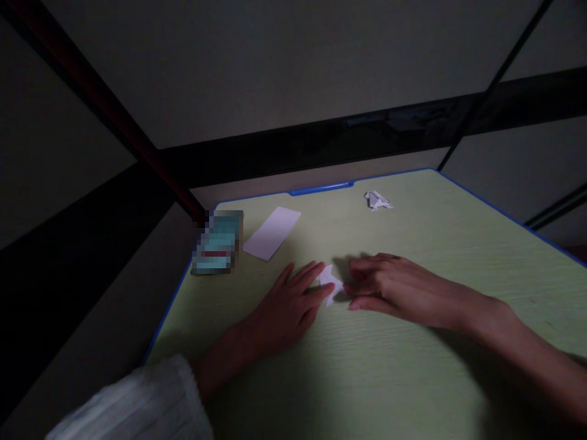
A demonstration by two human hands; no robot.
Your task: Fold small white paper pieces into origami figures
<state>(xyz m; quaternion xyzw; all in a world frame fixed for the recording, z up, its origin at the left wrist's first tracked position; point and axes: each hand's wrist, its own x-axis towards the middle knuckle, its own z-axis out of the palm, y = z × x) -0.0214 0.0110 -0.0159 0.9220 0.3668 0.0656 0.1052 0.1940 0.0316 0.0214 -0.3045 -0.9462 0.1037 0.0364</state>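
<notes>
A small folded white paper piece (329, 285) lies on the pale green table (413, 379) between my two hands. My left hand (288, 305) rests flat, fingers stretched out, with its fingertips pressing on the paper's left side. My right hand (394, 287) comes in from the right, fingers held together and low, their tips pinching or pressing the paper's right edge. The room is dim, so the paper's exact folds are hard to make out.
A flat white paper strip (272, 233) lies at the back left, beside a teal box (217, 242) at the table's left edge. A finished folded paper figure (377, 200) sits near the far edge. The table has a blue rim (321, 188).
</notes>
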